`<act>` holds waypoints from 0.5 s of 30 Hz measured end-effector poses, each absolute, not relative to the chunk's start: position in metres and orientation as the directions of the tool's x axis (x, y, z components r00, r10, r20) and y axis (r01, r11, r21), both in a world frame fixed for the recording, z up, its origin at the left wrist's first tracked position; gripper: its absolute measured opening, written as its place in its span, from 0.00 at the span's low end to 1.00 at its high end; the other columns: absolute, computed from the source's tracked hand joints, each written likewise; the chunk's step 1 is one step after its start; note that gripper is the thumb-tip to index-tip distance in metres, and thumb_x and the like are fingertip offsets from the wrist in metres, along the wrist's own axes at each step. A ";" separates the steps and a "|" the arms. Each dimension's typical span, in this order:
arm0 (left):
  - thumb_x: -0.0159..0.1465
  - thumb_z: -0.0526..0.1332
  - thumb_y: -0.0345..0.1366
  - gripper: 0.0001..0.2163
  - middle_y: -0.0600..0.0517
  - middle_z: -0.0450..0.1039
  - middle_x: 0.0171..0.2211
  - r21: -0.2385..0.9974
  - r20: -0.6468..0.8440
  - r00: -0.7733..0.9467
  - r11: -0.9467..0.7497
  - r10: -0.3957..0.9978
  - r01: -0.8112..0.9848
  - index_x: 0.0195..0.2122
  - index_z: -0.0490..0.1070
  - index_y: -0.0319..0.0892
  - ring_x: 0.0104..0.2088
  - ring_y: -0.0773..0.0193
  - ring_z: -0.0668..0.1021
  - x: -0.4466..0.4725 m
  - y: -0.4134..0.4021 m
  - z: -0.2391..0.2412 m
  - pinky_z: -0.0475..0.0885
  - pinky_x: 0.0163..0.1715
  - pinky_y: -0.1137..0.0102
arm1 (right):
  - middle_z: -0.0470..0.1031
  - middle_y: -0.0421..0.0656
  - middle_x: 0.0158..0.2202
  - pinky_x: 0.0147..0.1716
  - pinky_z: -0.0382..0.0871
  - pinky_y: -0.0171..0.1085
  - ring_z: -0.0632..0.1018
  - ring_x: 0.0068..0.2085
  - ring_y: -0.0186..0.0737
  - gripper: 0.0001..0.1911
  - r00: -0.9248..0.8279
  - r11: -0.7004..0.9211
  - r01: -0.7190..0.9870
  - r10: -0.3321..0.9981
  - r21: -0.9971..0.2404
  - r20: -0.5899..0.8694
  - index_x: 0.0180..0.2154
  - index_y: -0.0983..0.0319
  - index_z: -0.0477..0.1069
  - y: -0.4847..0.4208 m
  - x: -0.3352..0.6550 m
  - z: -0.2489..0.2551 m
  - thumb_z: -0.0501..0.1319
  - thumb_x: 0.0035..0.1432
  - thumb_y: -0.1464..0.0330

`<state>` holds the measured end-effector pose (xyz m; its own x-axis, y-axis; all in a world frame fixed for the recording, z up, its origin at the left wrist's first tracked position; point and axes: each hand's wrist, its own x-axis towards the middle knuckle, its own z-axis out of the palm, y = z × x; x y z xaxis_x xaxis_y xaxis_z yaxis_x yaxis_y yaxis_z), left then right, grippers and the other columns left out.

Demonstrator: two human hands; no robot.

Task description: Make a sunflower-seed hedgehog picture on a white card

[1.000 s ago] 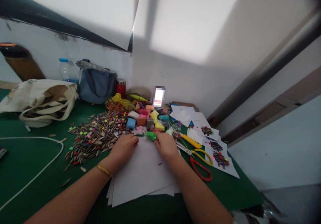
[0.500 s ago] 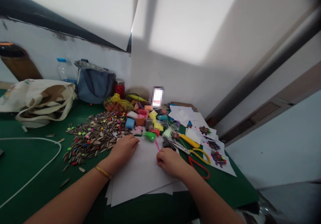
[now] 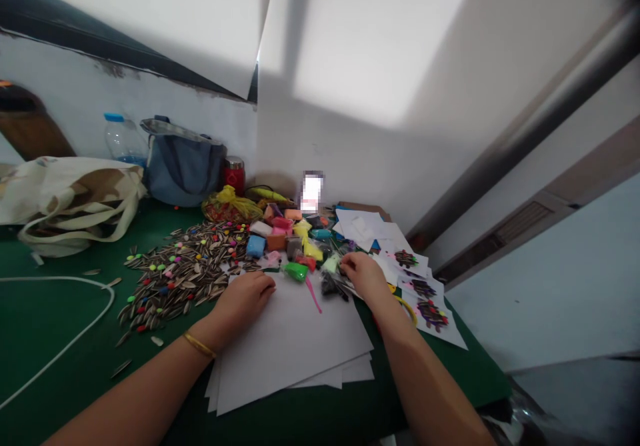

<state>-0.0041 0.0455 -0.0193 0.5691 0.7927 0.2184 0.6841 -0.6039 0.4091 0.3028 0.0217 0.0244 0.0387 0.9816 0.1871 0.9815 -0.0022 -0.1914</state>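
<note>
My left hand (image 3: pixel 246 293) rests with curled fingers on the top left corner of a stack of white paper sheets (image 3: pixel 295 346); nothing shows in it. My right hand (image 3: pixel 364 275) reaches over the right side of the paper, its fingers curled down onto a small dark packet (image 3: pixel 333 285) and the scissors beside it. A thin pink strip (image 3: pixel 313 295) lies on the paper, just below a green clay piece (image 3: pixel 297 271). A gold bangle (image 3: pixel 199 345) is on my left wrist.
A heap of sunflower seeds with coloured beads (image 3: pixel 177 274) lies left of the paper. Coloured clay blocks (image 3: pixel 280 235) crowd the back. Decorated paper cards (image 3: pixel 430 309) lie at the right edge. A cloth bag (image 3: pixel 70 199), blue bag (image 3: pixel 183 166), bottle (image 3: pixel 121 141) and white cord (image 3: pixel 60 346) sit left.
My right hand left the green clay, drew back over the paper, then moved right to the dark packet and scissors. The pink strip now lies bare on the paper. My left hand stayed.
</note>
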 end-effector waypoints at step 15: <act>0.64 0.56 0.32 0.08 0.47 0.76 0.38 0.392 0.196 0.569 -0.595 0.799 0.701 0.39 0.76 0.44 0.41 0.56 0.76 -0.006 0.046 -0.021 0.68 0.41 0.64 | 0.75 0.49 0.40 0.43 0.59 0.39 0.71 0.44 0.46 0.15 -0.055 0.050 0.998 0.969 0.028 0.240 0.47 0.61 0.77 0.019 0.294 0.026 0.53 0.66 0.70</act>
<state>-0.0060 0.0459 -0.0213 0.5688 0.7989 0.1957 0.7012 -0.5954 0.3922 0.2939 0.0193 0.0257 -0.0550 0.9692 0.2401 0.9984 0.0498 0.0279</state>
